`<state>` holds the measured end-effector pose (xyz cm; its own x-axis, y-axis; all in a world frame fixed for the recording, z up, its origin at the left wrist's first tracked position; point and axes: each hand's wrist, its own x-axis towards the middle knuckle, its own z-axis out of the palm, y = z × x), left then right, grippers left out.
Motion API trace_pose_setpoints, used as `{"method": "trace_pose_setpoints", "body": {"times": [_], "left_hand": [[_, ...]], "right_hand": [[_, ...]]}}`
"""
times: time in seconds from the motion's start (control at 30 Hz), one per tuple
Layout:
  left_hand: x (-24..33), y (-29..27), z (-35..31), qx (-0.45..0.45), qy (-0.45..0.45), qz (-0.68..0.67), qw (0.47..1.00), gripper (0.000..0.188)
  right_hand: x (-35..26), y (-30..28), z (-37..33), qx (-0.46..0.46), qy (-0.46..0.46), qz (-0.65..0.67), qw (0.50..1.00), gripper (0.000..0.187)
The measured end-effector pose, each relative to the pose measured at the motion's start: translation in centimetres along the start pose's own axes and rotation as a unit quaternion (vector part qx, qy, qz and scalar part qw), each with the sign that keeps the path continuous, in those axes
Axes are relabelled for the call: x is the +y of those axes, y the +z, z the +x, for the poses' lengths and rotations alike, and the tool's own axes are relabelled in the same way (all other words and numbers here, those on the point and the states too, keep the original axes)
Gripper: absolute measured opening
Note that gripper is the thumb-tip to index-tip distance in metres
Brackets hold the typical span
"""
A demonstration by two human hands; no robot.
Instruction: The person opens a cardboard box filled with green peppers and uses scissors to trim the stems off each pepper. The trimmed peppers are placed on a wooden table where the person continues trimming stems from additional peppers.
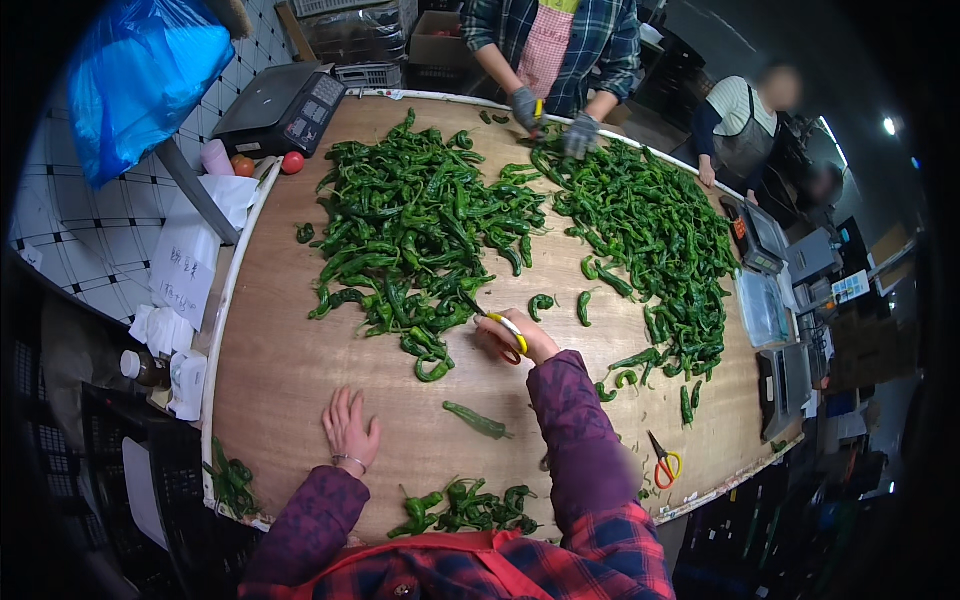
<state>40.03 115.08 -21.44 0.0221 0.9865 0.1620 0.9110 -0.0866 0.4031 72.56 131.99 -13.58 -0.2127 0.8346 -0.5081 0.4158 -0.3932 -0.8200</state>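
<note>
My right hand [528,338] grips a pair of scissors [511,328] with yellow and red handles. Their dark blades point into the near right edge of a big heap of green peppers [410,220]. My left hand [350,432] lies on the wooden table [285,365], fingers stretched out, holding nothing. Between my forearms is a single lighter green pepper [477,420]. Close to my body sits a smaller pile of peppers [468,508]. Right of my right sleeve rests a second pair of scissors [663,464], also yellow and red.
A second long heap of peppers [665,240] covers the table's right side. Across from me, a co-worker's gloved hands [580,137] work at its far end with a yellow-handled tool. A scale [280,108] stands far left, near a red tomato [293,163]. Another person [748,120] stands far right.
</note>
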Motion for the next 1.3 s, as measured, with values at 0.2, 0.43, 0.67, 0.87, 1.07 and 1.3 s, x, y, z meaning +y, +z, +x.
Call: {"method": "trace_pose_setpoints", "body": {"times": [0.2, 0.43, 0.67, 0.87, 1.07, 1.3], "left_hand": [[-0.2, 0.3, -0.1, 0.004, 0.006, 0.000, 1.000, 0.054], [0.1, 0.5, 0.0, 0.020, 0.021, -0.003, 1.000, 0.057], [0.0, 0.1, 0.1, 0.013, 0.013, -0.002, 1.000, 0.056], [-0.4, 0.1, 0.1, 0.017, 0.016, -0.007, 1.000, 0.056], [-0.2, 0.5, -0.3, 0.003, -0.001, -0.008, 1.000, 0.055], [0.0, 0.8, -0.3, 0.009, 0.006, -0.010, 1.000, 0.057]], "right_hand": [[1.6, 0.0, -0.1, 0.048, -0.100, -0.023, 0.994, 0.042], [6.6, -2.6, -6.1, 0.311, -0.072, 0.133, 0.938, 0.037], [2.2, 2.6, -10.4, 0.020, 0.066, 0.020, 0.997, 0.040], [3.5, 4.9, -5.7, -0.001, 0.021, -0.083, 0.996, 0.049], [4.9, 5.1, -4.3, 0.043, -0.004, -0.135, 0.990, 0.049], [5.8, 0.2, -11.1, 0.227, 0.023, 0.016, 0.974, 0.041]]}}
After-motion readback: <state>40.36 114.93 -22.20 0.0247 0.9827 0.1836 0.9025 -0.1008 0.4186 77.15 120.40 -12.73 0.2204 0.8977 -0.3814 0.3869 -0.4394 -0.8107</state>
